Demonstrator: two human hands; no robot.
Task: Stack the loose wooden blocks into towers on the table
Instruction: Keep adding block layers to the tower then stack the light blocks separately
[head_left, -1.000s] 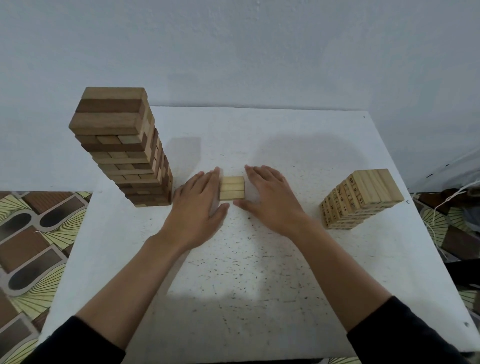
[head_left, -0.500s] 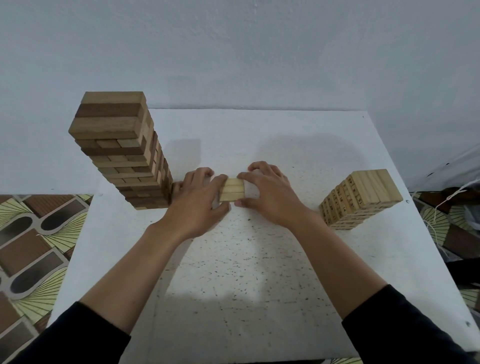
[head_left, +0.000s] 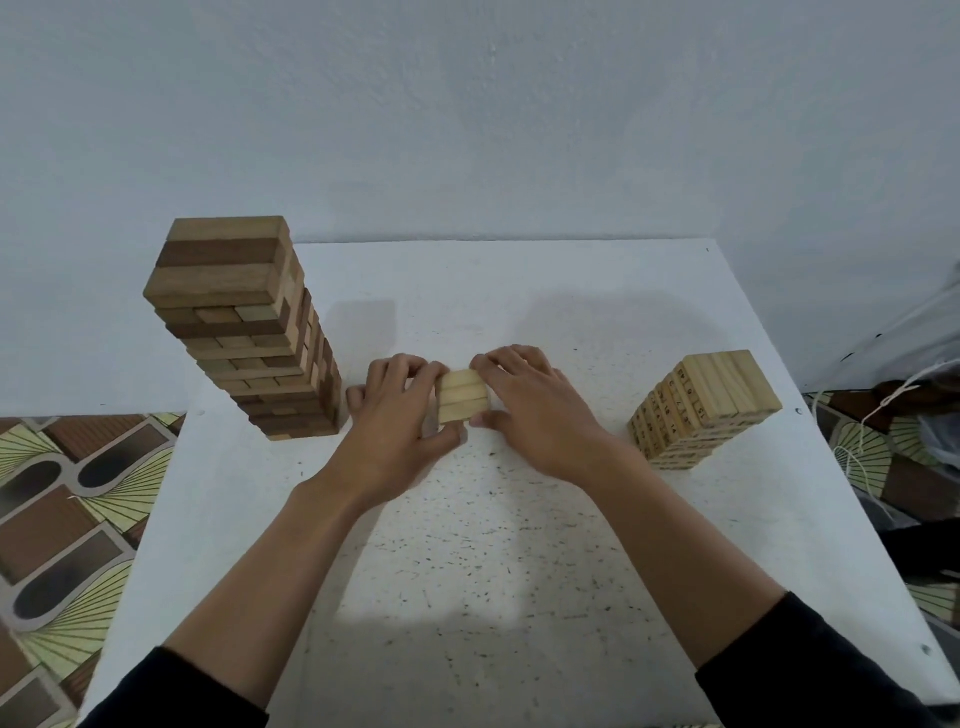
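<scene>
speckled table (head_left: 493, 571) — tall tower (head_left: 244, 332), short tower (head_left: 701, 410)

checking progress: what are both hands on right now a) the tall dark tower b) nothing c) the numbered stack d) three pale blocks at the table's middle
d: the left hand and right hand grip the three pale blocks from either side, fingers curled round them.

Head-worn view, facing forward-down, close over table (head_left: 519, 571)
</scene>
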